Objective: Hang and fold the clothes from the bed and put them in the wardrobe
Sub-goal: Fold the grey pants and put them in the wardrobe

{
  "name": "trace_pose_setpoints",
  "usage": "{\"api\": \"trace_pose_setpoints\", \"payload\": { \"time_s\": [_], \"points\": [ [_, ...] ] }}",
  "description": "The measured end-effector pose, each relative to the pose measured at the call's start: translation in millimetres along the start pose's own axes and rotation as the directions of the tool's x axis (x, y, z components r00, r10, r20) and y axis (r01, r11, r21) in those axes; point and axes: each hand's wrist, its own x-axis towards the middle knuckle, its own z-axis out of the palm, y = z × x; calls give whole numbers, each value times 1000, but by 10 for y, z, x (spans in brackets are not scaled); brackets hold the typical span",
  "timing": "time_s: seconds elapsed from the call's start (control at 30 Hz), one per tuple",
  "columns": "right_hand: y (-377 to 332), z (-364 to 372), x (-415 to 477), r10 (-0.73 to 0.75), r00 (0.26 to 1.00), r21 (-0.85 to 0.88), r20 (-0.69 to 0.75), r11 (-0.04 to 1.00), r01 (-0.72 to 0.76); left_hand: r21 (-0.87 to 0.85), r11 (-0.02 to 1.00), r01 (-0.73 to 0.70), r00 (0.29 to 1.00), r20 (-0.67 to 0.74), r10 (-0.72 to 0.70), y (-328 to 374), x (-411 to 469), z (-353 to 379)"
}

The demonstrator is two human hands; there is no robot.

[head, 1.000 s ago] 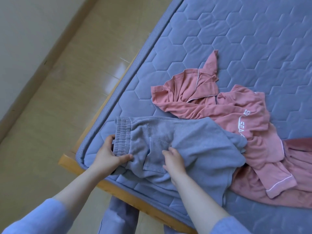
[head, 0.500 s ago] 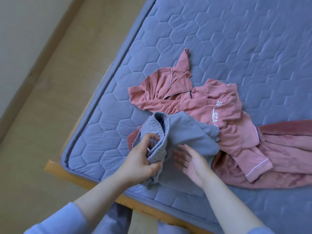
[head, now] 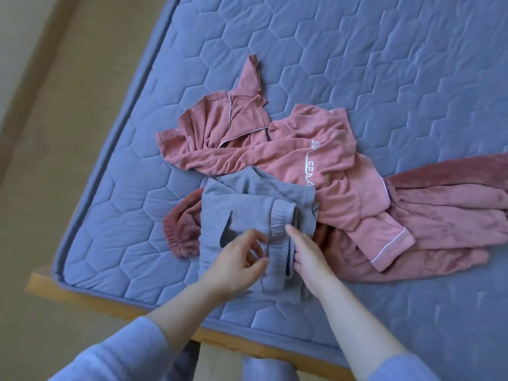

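Observation:
The grey sweatpants (head: pixel 247 204) lie folded into a compact rectangle near the bed's front edge, the elastic waistband turned over on top at the right. My left hand (head: pixel 236 266) rests on the lower part of the fold with loosely curled fingers and nothing gripped. My right hand (head: pixel 309 257) lies along the fold's right edge, its index finger straight and touching the waistband. A pink pajama top (head: pixel 299 149) with white piping and lettering lies crumpled just behind. Dark pink fleece trousers (head: pixel 439 204) stretch to the right, one cuff (head: pixel 180 229) sticking out left from under the grey fold.
The quilted blue-grey mattress (head: pixel 384 78) fills most of the view on a wooden bed frame (head: pixel 90 291). A tan wooden floor (head: pixel 68 133) runs along the left side, with a pale wall at the far left. My legs stand against the bed's front edge.
The waistband half of the grey sweatpants has been folded over to the right and laid flat. My left hand has let go of the waistband; both hands now rest on the fold.

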Motion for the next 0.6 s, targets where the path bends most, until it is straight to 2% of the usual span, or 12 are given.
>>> {"api": "trace_pose_setpoints", "payload": {
  "time_s": [0.07,0.17,0.23,0.3,0.4,0.47,0.6],
  "points": [
    [47,38,7,-87,995,-138,-51,987,79,46,999,-11,990,-143,18,-71,-16,-54],
    [108,100,12,-155,982,-291,-105,949,119,97,995,18,947,-321,14,-183,-38,-197],
    [151,129,17,-191,975,-371,-113,918,137,93,991,92,891,-452,-40,-268,-25,-296],
    [160,114,28,-188,977,-357,-101,923,141,40,982,186,830,-541,-135,-357,18,-401],
    [166,17,35,-212,975,-267,-73,946,186,-16,951,309,816,-510,-273,-487,81,-516],
    [189,-70,36,-233,967,-245,-107,948,202,-55,933,355,819,-463,-339,-548,118,-532],
    [308,-105,79,-155,971,-356,-184,931,81,-62,898,435,821,-382,-424,-642,177,-507]
  ]
}}
